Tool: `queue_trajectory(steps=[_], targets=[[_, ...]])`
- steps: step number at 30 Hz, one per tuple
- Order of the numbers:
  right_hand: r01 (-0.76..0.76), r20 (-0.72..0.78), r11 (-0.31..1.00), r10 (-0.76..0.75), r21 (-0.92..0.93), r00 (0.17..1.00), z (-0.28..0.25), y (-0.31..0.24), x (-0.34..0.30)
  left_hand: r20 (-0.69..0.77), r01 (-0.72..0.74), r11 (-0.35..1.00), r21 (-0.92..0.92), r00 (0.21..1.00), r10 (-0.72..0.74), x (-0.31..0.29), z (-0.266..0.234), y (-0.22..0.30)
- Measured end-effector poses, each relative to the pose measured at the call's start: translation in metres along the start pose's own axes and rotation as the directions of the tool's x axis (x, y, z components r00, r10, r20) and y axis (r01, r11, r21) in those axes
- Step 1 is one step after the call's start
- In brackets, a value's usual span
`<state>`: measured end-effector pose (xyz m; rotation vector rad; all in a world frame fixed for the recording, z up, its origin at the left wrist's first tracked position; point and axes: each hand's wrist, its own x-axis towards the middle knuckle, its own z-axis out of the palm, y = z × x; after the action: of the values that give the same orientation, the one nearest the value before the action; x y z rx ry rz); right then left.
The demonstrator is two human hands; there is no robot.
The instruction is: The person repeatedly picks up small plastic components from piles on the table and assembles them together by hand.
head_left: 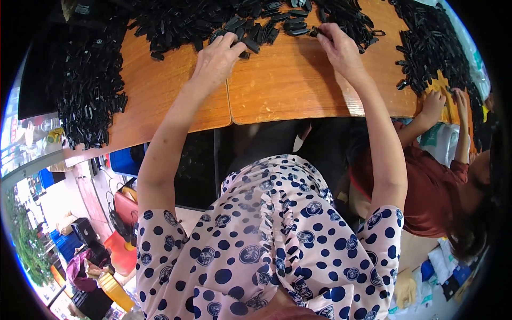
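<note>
A heap of small, long black plastic pieces [176, 26] lies at the far side of the orange-brown wooden table [282, 85]. At its near edge my left hand [217, 60] is closed, fingers curled around a black plastic piece [245, 54] that peeks out by the fingertips. To the right, my right hand [341, 50] pinches a small black plastic piece [314, 32] between thumb and fingers. Several loose pieces [295, 24] lie between the two hands. The fingers partly cover what each hand holds.
More black pieces are heaped at the table's left [90, 80] and right [434, 45]. At the right, a co-worker in a dark red top [432, 192] has both hands [434, 104] at the table. A blue bin [126, 161] stands below the left edge, near a red chair [120, 253].
</note>
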<state>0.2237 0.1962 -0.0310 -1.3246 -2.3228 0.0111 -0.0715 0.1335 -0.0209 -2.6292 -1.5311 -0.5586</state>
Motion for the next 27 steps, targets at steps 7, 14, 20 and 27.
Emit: queue_trajectory(steps=[7, 14, 20, 27], targets=[[-0.416, 0.459, -0.324, 0.064, 0.849, 0.886, -0.010, -0.081, -0.040, 0.251, 0.414, 0.378, -0.828, 0.877, -0.411, -0.028, -0.004, 0.045], [-0.408, 0.519, -0.558, 0.049, 0.723, 0.853, -0.016, -0.114, -0.059, 0.222, 0.357, 0.251, -0.900, 0.869, -0.442, -0.053, -0.013, 0.081], [-0.438, 0.544, -0.564, 0.023, 0.700, 0.839, -0.027, -0.117, -0.066, 0.088, 0.314, 0.537, -0.783, 0.911, -0.403, -0.052, -0.033, 0.093], [-0.499, 0.620, -0.551, 0.044, 0.669, 0.783, -0.037, -0.120, -0.074, -0.067, 0.170, 0.708, -0.685, 0.953, -0.294, -0.055, -0.040, 0.103]])
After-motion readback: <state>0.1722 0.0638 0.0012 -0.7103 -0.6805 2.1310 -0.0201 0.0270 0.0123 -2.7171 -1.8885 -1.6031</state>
